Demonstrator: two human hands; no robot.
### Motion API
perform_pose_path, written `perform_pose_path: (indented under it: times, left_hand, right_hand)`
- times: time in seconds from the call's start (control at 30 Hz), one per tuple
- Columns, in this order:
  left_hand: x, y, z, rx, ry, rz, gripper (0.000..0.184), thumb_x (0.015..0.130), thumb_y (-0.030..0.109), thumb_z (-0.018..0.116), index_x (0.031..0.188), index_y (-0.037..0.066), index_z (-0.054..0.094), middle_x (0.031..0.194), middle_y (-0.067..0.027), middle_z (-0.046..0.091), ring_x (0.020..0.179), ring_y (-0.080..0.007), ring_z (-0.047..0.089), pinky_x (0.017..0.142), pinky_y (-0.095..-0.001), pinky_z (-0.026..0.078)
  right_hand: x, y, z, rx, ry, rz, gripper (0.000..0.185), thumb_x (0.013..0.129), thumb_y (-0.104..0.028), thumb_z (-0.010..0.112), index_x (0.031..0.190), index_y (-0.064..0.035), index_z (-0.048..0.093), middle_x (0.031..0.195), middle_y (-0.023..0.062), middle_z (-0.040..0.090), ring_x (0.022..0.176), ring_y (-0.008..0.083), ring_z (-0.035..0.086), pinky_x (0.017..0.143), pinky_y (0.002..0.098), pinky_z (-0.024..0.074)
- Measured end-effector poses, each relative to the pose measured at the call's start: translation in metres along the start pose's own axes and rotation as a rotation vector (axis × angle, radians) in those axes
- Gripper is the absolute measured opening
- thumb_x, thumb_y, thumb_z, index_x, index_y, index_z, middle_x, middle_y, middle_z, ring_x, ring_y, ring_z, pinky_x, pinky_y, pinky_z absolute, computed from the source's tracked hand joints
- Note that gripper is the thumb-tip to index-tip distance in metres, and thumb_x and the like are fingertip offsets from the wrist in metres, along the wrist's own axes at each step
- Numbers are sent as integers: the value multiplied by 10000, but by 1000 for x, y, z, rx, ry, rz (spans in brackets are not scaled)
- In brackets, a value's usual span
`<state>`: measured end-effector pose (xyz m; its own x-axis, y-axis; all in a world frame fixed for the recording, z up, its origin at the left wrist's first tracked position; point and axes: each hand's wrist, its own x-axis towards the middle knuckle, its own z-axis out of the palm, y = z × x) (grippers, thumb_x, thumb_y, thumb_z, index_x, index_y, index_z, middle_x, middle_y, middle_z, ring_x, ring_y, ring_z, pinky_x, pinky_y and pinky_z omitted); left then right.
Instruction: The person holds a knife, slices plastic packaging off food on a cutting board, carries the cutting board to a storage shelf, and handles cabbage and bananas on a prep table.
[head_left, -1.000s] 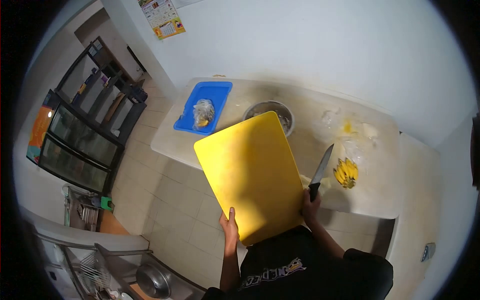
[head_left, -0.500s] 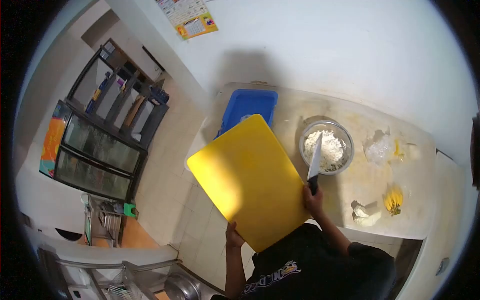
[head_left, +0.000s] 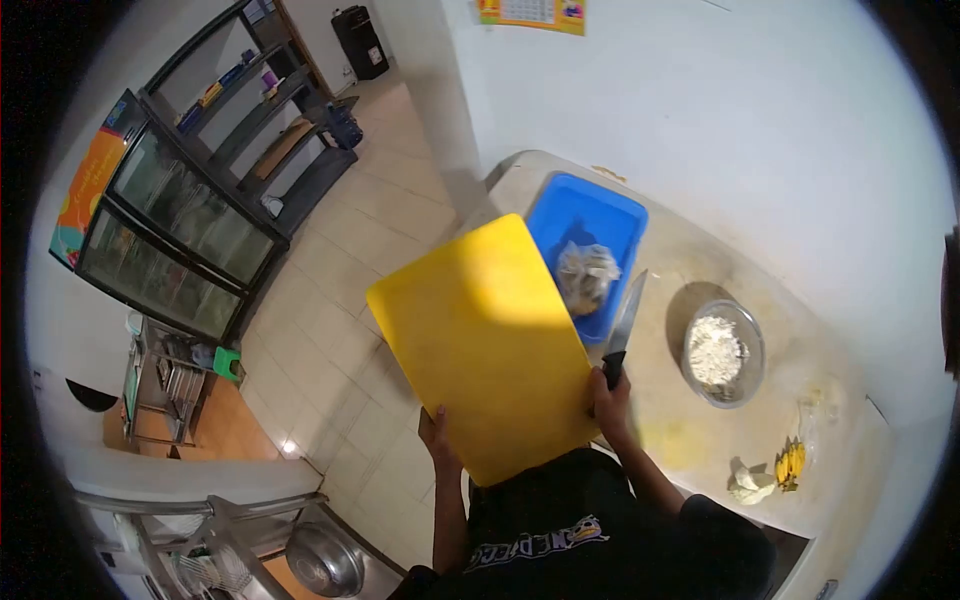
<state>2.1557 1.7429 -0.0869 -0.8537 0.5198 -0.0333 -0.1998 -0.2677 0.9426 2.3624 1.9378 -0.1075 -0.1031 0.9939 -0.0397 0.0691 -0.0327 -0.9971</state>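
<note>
A yellow cutting board (head_left: 480,350) is held up in front of my body, tilted. My left hand (head_left: 440,440) grips its lower left edge, thumb on top and the other fingers hidden beneath. At the board's right edge, my right hand (head_left: 610,393) is closed on the black handle of a knife (head_left: 624,320) and on the board together. The blade points up and away, over the counter. Beyond the board lies a blue tray (head_left: 622,215) with a knotted plastic bag (head_left: 586,275) in it. A metal bowl (head_left: 757,352) of white chopped pieces stands to the right.
On the counter (head_left: 680,470), small yellow bananas (head_left: 790,465) lie beside a pale vegetable piece (head_left: 750,487). A white wall (head_left: 760,130) rises behind. To the left are a tiled floor (head_left: 370,260), a glass-door fridge (head_left: 180,240) and a rack with a steel basin (head_left: 325,560).
The view has swung left, so the bowl and bananas appear farther right. More of the blue tray and its bag shows past the board. Both hands keep their hold.
</note>
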Motion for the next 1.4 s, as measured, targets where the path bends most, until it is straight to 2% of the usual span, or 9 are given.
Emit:
perform_pose_path:
  times: [0.33,0.5,0.6,0.87,0.97,1.07,1.23,1.33,1.4]
  left_hand:
    - [190,73,-142,-79,115,-51,380,1069,345,464,950,9,595,803,-9,595,724,-97,531,637,-277,443]
    - [247,104,-195,167,177,66,377,1061,334,490,923,2,603,801,-3,590,716,-84,506,624,-260,413]
    - [278,107,-227,111,162,32,303,1016,305,582,983,10,638,868,-28,631,761,-129,570,683,-305,486]
    - [379,126,-288,94,251,84,316,1046,269,537,1010,-33,624,832,-7,614,730,-80,534,647,-257,443]
    - [434,134,-318,162,252,178,303,1041,252,544,1050,-40,625,850,-11,627,730,-76,538,654,-254,449]
    - [478,163,-329,142,261,220,301,1035,240,546,1082,-47,624,861,-6,631,726,-70,536,652,-250,451]
    - [545,172,-380,122,286,340,292,1026,217,551,1114,-53,622,864,8,627,717,-59,537,628,-233,452]
    - [576,200,-382,81,347,273,256,1008,160,553,1125,-58,622,856,15,623,712,-52,537,614,-227,449]
    - [601,199,-404,132,357,189,237,978,92,537,1133,-60,632,850,19,622,709,-52,538,614,-227,446]
  right_hand:
    - [-33,-4,233,123,6,52,197,962,-187,629,861,-83,496,731,-52,436,656,59,394,576,262,340]
    - [-44,-34,320,264,-67,160,180,965,-197,619,884,-69,522,732,-45,465,661,54,431,580,259,360]
    - [-35,-22,358,185,-110,109,177,980,-210,614,879,-88,535,744,-64,437,703,52,395,615,259,329]
    - [-7,-21,488,220,-250,54,187,992,-172,608,846,-101,515,674,-91,403,585,26,358,503,248,296]
    - [14,-10,548,151,-327,121,157,987,-192,623,994,-61,537,776,-37,507,702,72,473,614,277,416]
    - [37,17,627,290,-279,-63,190,991,-204,627,1006,-34,543,770,-22,514,722,87,486,639,301,420]
    - [60,-9,720,182,-448,25,198,991,-205,626,986,-24,545,855,-6,540,799,100,493,674,309,409]
    - [69,-15,765,89,-477,-20,212,988,-217,620,956,-25,537,844,-5,534,782,102,479,663,316,401]
    - [69,-21,794,154,-434,-42,210,982,-229,607,885,-57,538,753,-51,437,692,62,402,601,283,347]
